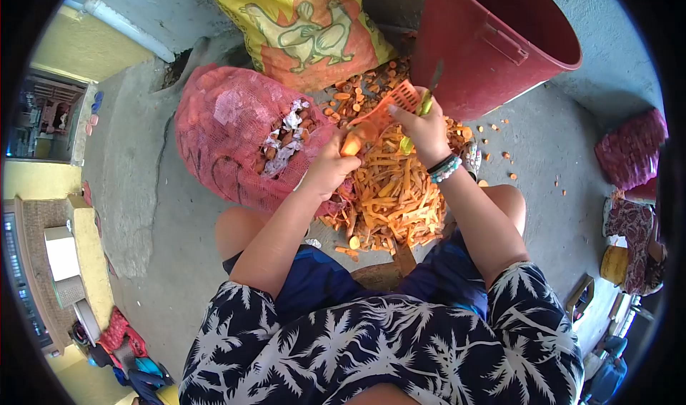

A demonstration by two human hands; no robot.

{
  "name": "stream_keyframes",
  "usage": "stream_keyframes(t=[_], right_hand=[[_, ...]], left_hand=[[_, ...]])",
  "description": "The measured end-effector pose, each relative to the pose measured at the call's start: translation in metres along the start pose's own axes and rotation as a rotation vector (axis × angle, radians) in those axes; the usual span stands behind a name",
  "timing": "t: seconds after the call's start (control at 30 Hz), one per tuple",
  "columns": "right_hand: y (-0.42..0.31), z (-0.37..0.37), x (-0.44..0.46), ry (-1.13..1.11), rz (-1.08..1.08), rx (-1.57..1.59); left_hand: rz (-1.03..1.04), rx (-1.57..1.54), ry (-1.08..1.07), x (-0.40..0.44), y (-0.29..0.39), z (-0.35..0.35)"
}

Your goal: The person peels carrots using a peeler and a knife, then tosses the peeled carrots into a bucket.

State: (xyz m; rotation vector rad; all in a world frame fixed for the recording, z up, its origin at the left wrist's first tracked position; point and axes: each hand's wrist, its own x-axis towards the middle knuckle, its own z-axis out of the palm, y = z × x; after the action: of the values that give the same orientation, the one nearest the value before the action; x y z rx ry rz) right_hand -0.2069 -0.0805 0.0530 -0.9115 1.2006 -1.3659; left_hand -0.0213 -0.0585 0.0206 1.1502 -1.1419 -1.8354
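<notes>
My left hand (329, 168) is closed around a peeled orange carrot (351, 145), its cut end pointing up and right. My right hand (426, 127) is wrapped round a green-handled knife (425, 105), blade upward, and also touches an orange perforated plastic piece (404, 96). Between and below the hands lies a heap of orange carrot strips (400, 190). Small carrot ends (343, 96) are scattered behind the heap. The lower edge of the orange plastic is partly hidden by the hands.
A pink mesh sack (221, 133) stands at the left, a yellow printed sack (307, 30) behind it. The tall red bin (464, 62) is at the back right. A wooden piece (404, 259) lies between my legs. Another purple-pink sack (632, 151) sits far right.
</notes>
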Motion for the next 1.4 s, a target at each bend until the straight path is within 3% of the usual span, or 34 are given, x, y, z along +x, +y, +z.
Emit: stream_keyframes(t=[0.07, 0.17, 0.23, 0.3, 0.37, 0.43, 0.5, 0.57, 0.63, 0.7, 0.77, 0.87, 0.9, 1.0, 1.03, 1.13, 1.23, 1.4], right_hand=[[0.005, 0.005, -0.003, -0.08, -0.101, -0.174], [0.002, 0.006, 0.0, -0.024, -0.037, -0.104], [0.006, 0.003, 0.011, 0.073, -0.095, -0.027], [0.009, -0.023, 0.039, 0.354, -0.14, -0.347], [0.022, -0.058, 0.068, 0.506, -0.218, -0.366], [0.01, -0.058, 0.065, 0.507, -0.234, -0.122], [0.003, -0.05, 0.054, 0.47, -0.203, -0.146], [0.0, -0.039, 0.042, 0.333, -0.103, 0.025], [-0.002, -0.038, 0.039, 0.277, -0.106, 0.06], [-0.011, -0.036, 0.037, 0.323, -0.158, 0.185], [-0.022, -0.034, 0.03, 0.307, -0.157, 0.181], [-0.024, -0.018, 0.015, -0.008, -0.242, -0.163], [-0.023, -0.013, 0.014, 0.044, -0.348, -0.263], [-0.016, -0.051, 0.055, 0.455, -0.406, -0.247], [-0.023, -0.06, 0.063, 0.496, -0.401, -0.093], [-0.031, -0.062, 0.05, 0.38, -0.251, -0.059], [-0.028, -0.043, 0.03, 0.096, -0.16, 0.0], [-0.031, -0.01, 0.002, -0.152, -0.033, 0.001]], left_hand=[[0.038, 0.133, -0.015, 0.004, -0.008, -0.003], [0.225, 0.386, -0.006, 0.004, -0.008, -0.002], [0.324, 0.684, 0.143, -0.005, 0.0, 0.006], [0.397, 0.791, 0.18, -0.012, -0.003, 0.008], [0.473, 0.903, 0.217, -0.015, 0.0, 0.007], [0.285, 0.453, 0.095, -0.017, 0.009, 0.006], [0.335, 0.405, 0.092, -0.011, 0.004, -0.001], [0.268, -0.077, -0.069, -0.01, 0.01, -0.003], [0.262, -0.186, -0.036, -0.016, 0.026, 0.013], [0.129, -0.359, -0.045, -0.018, 0.032, 0.016], [0.1, -0.355, -0.053, -0.017, 0.029, 0.014], [0.056, -0.337, -0.162, -0.016, 0.026, 0.009], [0.043, -0.32, -0.258, -0.016, 0.026, 0.009], [-0.017, -0.309, -0.251, -0.019, 0.025, 0.002], [-0.04, -0.291, -0.256, -0.018, 0.026, 0.0], [-0.112, -0.234, -0.172, -0.024, 0.028, 0.004], [-0.109, -0.25, -0.206, -0.016, 0.023, 0.003], [-0.084, -0.15, -0.218, -0.011, 0.017, 0.005]])
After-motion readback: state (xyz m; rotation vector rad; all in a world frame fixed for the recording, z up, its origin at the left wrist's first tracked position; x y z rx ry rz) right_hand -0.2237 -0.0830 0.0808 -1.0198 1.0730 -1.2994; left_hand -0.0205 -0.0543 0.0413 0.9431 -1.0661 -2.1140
